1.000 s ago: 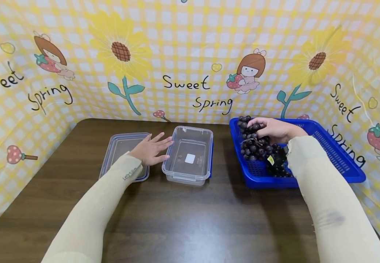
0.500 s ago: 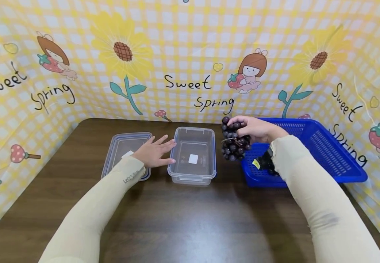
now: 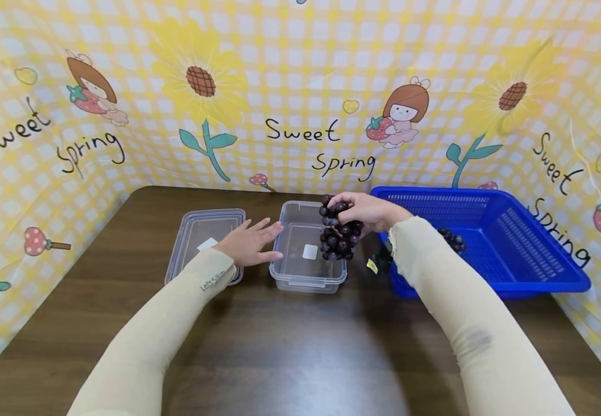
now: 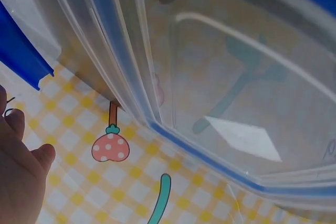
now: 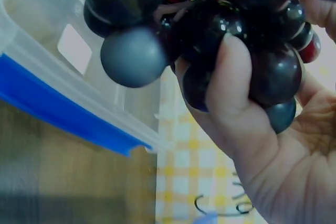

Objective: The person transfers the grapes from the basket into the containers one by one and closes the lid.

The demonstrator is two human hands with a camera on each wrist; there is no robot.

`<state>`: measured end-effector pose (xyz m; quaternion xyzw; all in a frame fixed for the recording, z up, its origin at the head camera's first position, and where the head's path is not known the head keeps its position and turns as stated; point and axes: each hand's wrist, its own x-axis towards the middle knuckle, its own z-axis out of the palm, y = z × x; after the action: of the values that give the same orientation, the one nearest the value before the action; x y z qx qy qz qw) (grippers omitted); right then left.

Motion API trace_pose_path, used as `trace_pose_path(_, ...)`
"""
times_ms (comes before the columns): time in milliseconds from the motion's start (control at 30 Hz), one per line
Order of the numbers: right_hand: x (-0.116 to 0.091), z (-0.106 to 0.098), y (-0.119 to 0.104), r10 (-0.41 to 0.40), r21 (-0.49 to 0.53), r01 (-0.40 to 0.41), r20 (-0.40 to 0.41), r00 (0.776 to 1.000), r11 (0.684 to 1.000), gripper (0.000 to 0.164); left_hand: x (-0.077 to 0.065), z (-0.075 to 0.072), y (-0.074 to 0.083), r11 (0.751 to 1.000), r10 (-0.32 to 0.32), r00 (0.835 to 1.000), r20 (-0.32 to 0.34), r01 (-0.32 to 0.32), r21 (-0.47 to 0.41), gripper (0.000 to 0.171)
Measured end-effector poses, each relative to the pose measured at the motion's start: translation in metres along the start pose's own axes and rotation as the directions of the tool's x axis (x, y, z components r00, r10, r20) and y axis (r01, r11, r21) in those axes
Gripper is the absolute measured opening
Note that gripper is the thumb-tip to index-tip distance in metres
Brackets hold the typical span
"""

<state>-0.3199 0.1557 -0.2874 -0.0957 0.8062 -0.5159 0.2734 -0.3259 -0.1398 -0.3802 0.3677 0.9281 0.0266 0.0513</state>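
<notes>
My right hand grips a bunch of dark purple grapes over the right side of a clear plastic container. In the right wrist view the thumb presses against the grapes, with the container's blue side clip below them. Fingers spread, my left hand reaches across the right edge of a clear lid, its fingertips right at the container's left rim. The left wrist view shows the lid's blue seal close up and part of the left hand at lower left.
A blue slotted basket stands on the right, with more dark grapes inside, partly hidden by the right sleeve. A checked cloth rises behind the brown table. A black device with a yellow tag hangs at the right wrist.
My right hand has lifted the bunch of grapes out of the blue basket and carried it left, over the container. The left hand has stayed at the container's left rim.
</notes>
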Motion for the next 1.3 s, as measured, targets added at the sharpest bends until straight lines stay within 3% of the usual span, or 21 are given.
trace_pose_path(333,0.015,0.027,0.001,-0.006,0.045,0.009,-0.064,0.998,0.999,0.042,0.01,-0.006,0.009,0.999,0.009,1.0,0.013,-0.009,0.04,0.068)
trace_pose_path(633,0.036,0.055,0.0,-0.025,0.006,0.026,-0.125,0.992,1.0,0.043,0.002,-0.009,0.007,0.999,-0.022,0.999,0.026,0.021,0.027,0.068)
trace_pose_path(800,0.045,0.067,0.007,-0.01,0.02,0.013,-0.119,0.993,1.0,0.045,-0.001,-0.013,0.009,0.999,-0.033,0.999,0.041,0.033,0.005,0.069)
trace_pose_path(1133,0.055,0.079,0.021,-0.026,-0.083,0.014,-0.155,0.988,0.996,0.044,0.003,-0.01,0.004,0.999,-0.029,0.999,0.043,0.028,0.029,0.069)
trace_pose_path(1300,0.058,0.086,0.029,-0.013,-0.078,0.001,-0.156,0.988,0.997,0.045,0.003,-0.008,0.006,0.999,-0.038,0.998,0.05,0.037,0.025,0.069)
